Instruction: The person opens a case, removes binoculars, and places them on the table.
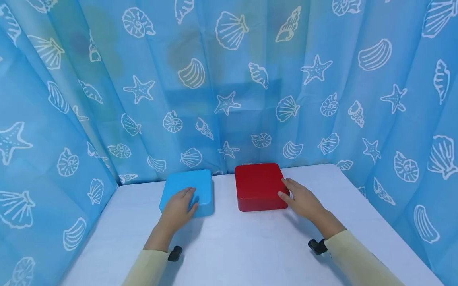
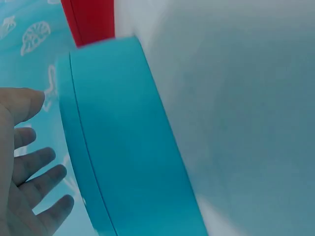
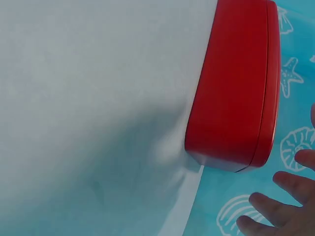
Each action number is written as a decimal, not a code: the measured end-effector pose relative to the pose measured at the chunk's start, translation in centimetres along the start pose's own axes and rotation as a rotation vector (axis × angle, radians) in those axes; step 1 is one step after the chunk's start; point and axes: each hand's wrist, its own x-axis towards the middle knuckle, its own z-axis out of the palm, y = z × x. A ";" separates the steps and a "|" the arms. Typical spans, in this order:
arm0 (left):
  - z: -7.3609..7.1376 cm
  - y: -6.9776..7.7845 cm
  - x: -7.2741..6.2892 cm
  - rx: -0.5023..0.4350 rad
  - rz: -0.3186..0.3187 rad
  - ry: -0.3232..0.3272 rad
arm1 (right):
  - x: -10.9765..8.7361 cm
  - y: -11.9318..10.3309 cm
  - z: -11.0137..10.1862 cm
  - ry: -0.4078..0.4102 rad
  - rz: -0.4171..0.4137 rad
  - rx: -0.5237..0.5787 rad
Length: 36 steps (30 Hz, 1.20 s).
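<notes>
A blue square box (image 1: 189,180), lid on, sits at the back left of the white table. My left hand (image 1: 177,210) hovers over its front left part with relaxed, spread fingers. In the left wrist view, that hand (image 2: 29,172) appears above the lid side of the box (image 2: 128,137), a lid seam running along it. To the right stands a red box (image 1: 259,180) of similar shape, closed. My right hand (image 1: 304,200) is at its right edge, fingertips overlapping the lid corner. The right wrist view has spread fingers (image 3: 270,209) beyond the red box's corner (image 3: 231,83).
The white-covered table (image 1: 236,246) reaches back to a blue curtain (image 1: 243,111) with white shell and starfish prints, which also hangs along both sides. A gap of table separates the two boxes. Black wrist devices (image 1: 317,246) sit at both cuffs.
</notes>
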 end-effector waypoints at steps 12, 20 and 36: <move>1.4 4.2 3.4 -0.018 0.009 -0.117 | 1.5 1.1 0.1 -0.031 0.108 0.187; 2.7 6.8 6.8 -0.268 -0.165 -0.238 | 3.7 1.6 -0.3 -0.053 0.170 0.354; 5.4 9.0 12.3 -1.106 -0.620 -0.360 | 8.4 2.1 -1.1 -0.202 0.386 0.811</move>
